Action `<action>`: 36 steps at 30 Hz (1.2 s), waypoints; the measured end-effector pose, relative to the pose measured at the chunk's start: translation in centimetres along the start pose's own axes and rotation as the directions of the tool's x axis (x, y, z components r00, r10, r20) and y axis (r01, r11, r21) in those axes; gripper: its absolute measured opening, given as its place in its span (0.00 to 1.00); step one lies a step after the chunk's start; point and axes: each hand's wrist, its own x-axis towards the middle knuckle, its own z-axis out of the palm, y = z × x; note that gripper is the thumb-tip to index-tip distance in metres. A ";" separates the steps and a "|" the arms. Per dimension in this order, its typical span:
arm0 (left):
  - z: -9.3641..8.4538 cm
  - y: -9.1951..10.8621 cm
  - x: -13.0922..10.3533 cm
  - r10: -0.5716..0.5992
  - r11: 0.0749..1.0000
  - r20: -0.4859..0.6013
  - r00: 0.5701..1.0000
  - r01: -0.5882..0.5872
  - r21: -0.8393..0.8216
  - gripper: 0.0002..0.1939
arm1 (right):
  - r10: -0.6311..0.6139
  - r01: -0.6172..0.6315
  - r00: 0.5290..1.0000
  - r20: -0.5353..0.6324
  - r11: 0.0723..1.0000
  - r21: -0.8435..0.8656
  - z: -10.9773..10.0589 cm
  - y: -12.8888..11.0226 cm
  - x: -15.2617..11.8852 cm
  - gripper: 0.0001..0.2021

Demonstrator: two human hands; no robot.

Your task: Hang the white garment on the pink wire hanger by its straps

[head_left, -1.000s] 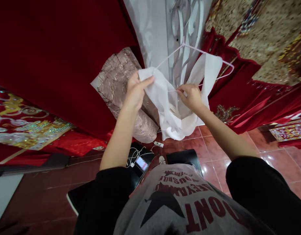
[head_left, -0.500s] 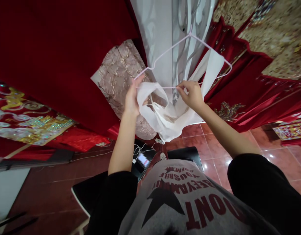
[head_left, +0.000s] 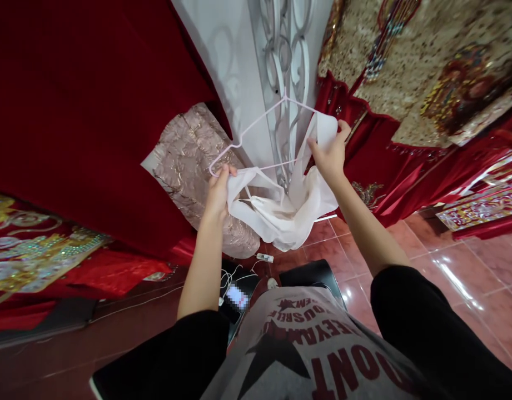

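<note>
A pale pink hanger [head_left: 259, 119] hangs upright in front of white scrolled metalwork. White sheer cloth [head_left: 295, 219] drapes from its right arm and sags in a loop to the left. My left hand [head_left: 219, 191] is closed at the hanger's lower left corner, pinching the cloth's left end. My right hand [head_left: 331, 153] grips the cloth near the hanger's right end, thumb on the near side and fingers curled round the outer edge. The hanger's right tip is covered by the cloth.
Pinkish patterned fabric [head_left: 189, 161] hangs behind my left hand. Red cloth [head_left: 93, 111] hangs at left, a beaded gold garment [head_left: 426, 72] at right. A phone [head_left: 238, 297] with white cables lies on a black seat below. The floor is red tile [head_left: 409, 244].
My right hand has moved from the hanger's bottom bar up to the cloth at its right end. The view has shifted, and hanger and cloth appear further left and lower.
</note>
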 end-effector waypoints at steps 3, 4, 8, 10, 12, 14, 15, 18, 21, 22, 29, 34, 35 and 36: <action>0.2 0.2 -0.3 -0.007 0.998 -0.002 1.000 0.007 -0.055 0.34 | 0.033 -0.034 0.999 0.016 0.999 0.019 -0.7 0.7 1.3 0.24; 0.2 0.3 -0.3 -0.003 0.998 -0.007 1.000 0.002 -0.069 0.33 | 0.022 -0.023 0.999 0.029 0.999 0.024 -1.3 0.9 1.6 0.22; 0.3 0.6 -0.3 0.007 0.997 -0.050 0.999 -0.011 -0.078 0.33 | 0.021 -0.025 0.997 0.074 0.999 0.047 -3.7 2.0 2.2 0.18; 0.2 0.5 -0.3 0.004 0.998 -0.053 0.999 -0.007 -0.068 0.32 | 0.094 -0.101 0.992 0.084 0.992 0.082 -3.7 3.0 2.2 0.16; 0.1 0.3 -0.2 0.012 0.997 -0.032 0.999 -0.014 -0.071 0.31 | 0.185 -0.198 0.978 0.100 0.971 0.132 -2.9 4.0 2.0 0.15; 0.0 0.1 -0.1 0.028 0.995 -0.010 1.000 -0.029 -0.099 0.30 | 0.239 -0.257 0.964 0.120 0.952 0.167 -1.8 4.5 1.7 0.17; 0.0 0.1 0.0 0.034 0.992 -0.006 0.999 -0.035 -0.119 0.30 | 0.248 -0.267 0.960 0.127 0.948 0.170 -1.3 4.6 1.6 0.17; 0.2 0.1 0.2 0.018 0.986 -0.026 0.999 -0.022 -0.165 0.32 | 0.246 -0.263 0.959 0.138 0.956 0.126 -0.9 3.8 1.4 0.10; 0.3 0.3 0.1 -0.025 0.980 -0.061 0.998 0.012 -0.198 0.33 | 0.219 -0.226 0.970 0.111 0.973 0.057 -1.9 2.6 1.5 0.11; 0.3 0.4 0.1 -0.035 0.977 -0.063 0.997 0.021 -0.211 0.32 | 0.199 -0.205 0.975 0.096 0.978 0.046 -2.5 2.3 1.5 0.12; 0.1 0.3 0.0 -0.067 0.962 -0.058 0.996 0.049 -0.268 0.28 | 0.114 -0.122 0.991 0.064 0.983 0.137 -5.0 1.4 2.2 0.19; -0.2 0.0 0.1 -0.043 0.966 -0.116 0.992 0.011 -0.259 0.30 | 0.095 -0.106 0.993 0.071 0.981 0.163 -5.6 1.7 3.5 0.16; -0.4 0.0 0.1 -0.038 0.968 -0.116 0.993 0.008 -0.253 0.30 | 0.101 -0.109 0.993 0.065 0.984 0.143 -5.8 1.9 3.9 0.16; -0.5 0.0 0.1 -0.032 0.968 -0.111 0.993 0.003 -0.250 0.30 | 0.109 -0.115 0.993 0.052 0.987 0.116 -6.1 2.2 4.4 0.16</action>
